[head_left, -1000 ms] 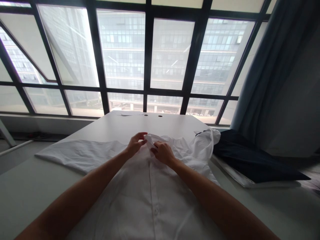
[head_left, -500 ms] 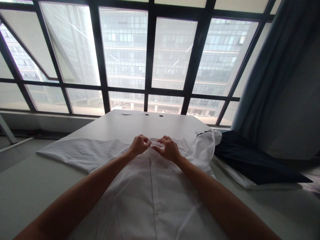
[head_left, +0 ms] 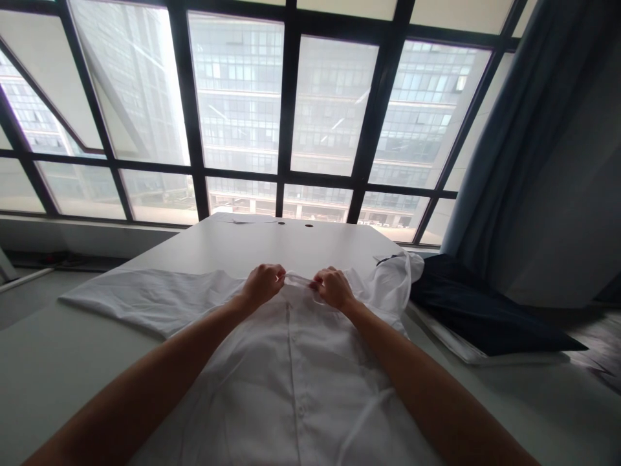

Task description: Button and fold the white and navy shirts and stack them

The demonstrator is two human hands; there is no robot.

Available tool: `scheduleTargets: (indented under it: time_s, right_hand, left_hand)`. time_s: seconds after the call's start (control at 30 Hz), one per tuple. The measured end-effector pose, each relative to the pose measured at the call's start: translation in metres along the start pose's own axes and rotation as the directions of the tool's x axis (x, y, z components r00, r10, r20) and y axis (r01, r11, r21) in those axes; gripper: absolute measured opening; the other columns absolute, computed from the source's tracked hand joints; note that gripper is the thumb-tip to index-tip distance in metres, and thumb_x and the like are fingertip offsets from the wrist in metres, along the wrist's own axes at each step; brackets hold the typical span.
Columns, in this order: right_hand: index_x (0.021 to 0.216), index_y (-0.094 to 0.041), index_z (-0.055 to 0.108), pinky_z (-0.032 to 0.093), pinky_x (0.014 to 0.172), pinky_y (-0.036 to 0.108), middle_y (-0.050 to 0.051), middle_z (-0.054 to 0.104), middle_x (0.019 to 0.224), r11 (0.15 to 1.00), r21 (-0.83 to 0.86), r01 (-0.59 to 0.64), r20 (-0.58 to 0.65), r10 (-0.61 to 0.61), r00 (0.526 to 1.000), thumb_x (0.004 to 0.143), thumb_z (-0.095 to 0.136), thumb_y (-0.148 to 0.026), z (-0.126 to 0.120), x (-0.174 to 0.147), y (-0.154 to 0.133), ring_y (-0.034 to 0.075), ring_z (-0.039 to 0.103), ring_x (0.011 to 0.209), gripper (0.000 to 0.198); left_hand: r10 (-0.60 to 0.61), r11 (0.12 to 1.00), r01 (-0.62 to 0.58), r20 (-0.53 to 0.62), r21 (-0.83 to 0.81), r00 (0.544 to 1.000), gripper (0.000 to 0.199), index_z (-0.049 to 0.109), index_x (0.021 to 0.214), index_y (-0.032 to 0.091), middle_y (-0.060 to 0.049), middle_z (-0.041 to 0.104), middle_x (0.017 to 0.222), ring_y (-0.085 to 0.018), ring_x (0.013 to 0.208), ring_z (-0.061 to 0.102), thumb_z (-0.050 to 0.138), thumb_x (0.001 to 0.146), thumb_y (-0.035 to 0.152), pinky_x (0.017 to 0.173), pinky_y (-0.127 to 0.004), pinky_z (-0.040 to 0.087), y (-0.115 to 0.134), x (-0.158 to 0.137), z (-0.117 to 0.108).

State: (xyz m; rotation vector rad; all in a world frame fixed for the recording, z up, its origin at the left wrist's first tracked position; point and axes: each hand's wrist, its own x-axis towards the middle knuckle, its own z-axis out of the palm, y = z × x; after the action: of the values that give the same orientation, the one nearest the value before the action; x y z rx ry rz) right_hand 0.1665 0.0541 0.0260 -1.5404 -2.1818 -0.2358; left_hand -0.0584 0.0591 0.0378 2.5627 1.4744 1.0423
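Note:
A white button-up shirt (head_left: 252,382) lies front side up across the table, its button placket running toward me. At its far end is the collar (head_left: 298,278). My left hand (head_left: 264,283) pinches the collar's left part between thumb and fingers. On the other side my right hand (head_left: 332,287) is closed on the collar's right part, and a short stretch of collar shows between the two hands. One sleeve (head_left: 145,294) is spread out to the left. Bunched cloth of the shirt (head_left: 398,278) lies at the right.
Dark navy folded cloth (head_left: 480,304) rests on white material at the right of the white table (head_left: 291,246). Paper (head_left: 242,219) lies by two round holes at the far edge. Beyond stand black-framed windows (head_left: 286,97) and a blue-grey curtain (head_left: 485,142).
My hands have moved slightly apart, and the collar between them now looks like a narrower, stretched strip. My left hand has shifted left. The whole view has shifted a little.

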Motion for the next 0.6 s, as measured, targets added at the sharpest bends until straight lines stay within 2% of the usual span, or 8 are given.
scheduleTargets:
  time_s: [0.1, 0.27, 0.4, 0.53, 0.6]
  right_hand:
    - [0.086, -0.015, 0.072, 0.038, 0.083, 0.033, 0.01, 0.072, 0.091, 0.987, -0.134, 0.091, 0.012, -0.09, 0.996, 0.093, 0.057, -0.022, -0.008, 0.0, -0.002, 0.024, 0.058, 0.094, 0.018]
    - [0.09, -0.013, 0.071, 0.036, 0.084, 0.036, 0.014, 0.071, 0.094, 0.955, -0.258, 0.147, 0.045, -0.14, 0.989, 0.097, 0.048, -0.021, -0.016, 0.0, -0.008, 0.025, 0.059, 0.091, 0.025]
    - [0.094, -0.014, 0.068, 0.036, 0.084, 0.034, 0.012, 0.07, 0.095, 0.971, -0.164, 0.172, 0.007, -0.173, 0.985, 0.1, 0.045, -0.025, -0.018, 0.0, -0.012, 0.022, 0.06, 0.09, 0.026]
    - [0.096, -0.016, 0.068, 0.037, 0.086, 0.032, 0.009, 0.068, 0.098, 0.989, -0.029, 0.144, -0.033, -0.145, 0.989, 0.099, 0.052, -0.034, -0.015, 0.0, -0.004, 0.021, 0.06, 0.093, 0.024]
    - [0.099, -0.016, 0.068, 0.039, 0.088, 0.032, 0.009, 0.067, 0.103, 0.995, 0.01, 0.096, -0.05, -0.096, 0.994, 0.094, 0.061, -0.031, -0.012, 0.001, 0.006, 0.021, 0.059, 0.098, 0.017]
  left_hand:
    - [0.064, 0.989, -0.068, 0.037, 0.133, 0.997, 0.02, 0.073, 0.089, 0.016, -0.011, 0.072, 0.089, -0.024, 0.081, 0.066, 0.054, 0.086, 0.014, 0.075, -0.032, 0.05, 0.0, -0.001, 0.0]
    - [0.122, 0.983, -0.124, 0.026, 0.139, 0.992, 0.025, 0.072, 0.094, 0.017, -0.012, 0.068, 0.096, -0.026, 0.094, 0.061, 0.052, 0.083, 0.007, 0.086, -0.036, 0.048, 0.006, -0.003, 0.002]
    - [0.173, 0.981, -0.172, -0.002, 0.085, 0.985, 0.019, 0.07, 0.101, 0.018, -0.012, 0.067, 0.104, -0.027, 0.096, 0.06, 0.058, 0.086, 0.018, 0.085, -0.037, 0.047, 0.009, -0.003, 0.001]
    - [0.077, 0.996, -0.078, 0.01, 0.039, 0.997, 0.015, 0.068, 0.089, 0.02, -0.009, 0.066, 0.086, -0.023, 0.082, 0.062, 0.054, 0.092, 0.024, 0.08, -0.031, 0.047, 0.0, -0.002, 0.003]
    - [0.026, 0.999, -0.026, 0.008, 0.029, 1.0, 0.014, 0.065, 0.09, 0.019, -0.008, 0.064, 0.078, -0.022, 0.075, 0.062, 0.052, 0.092, 0.023, 0.077, -0.03, 0.047, -0.005, -0.002, 0.006]
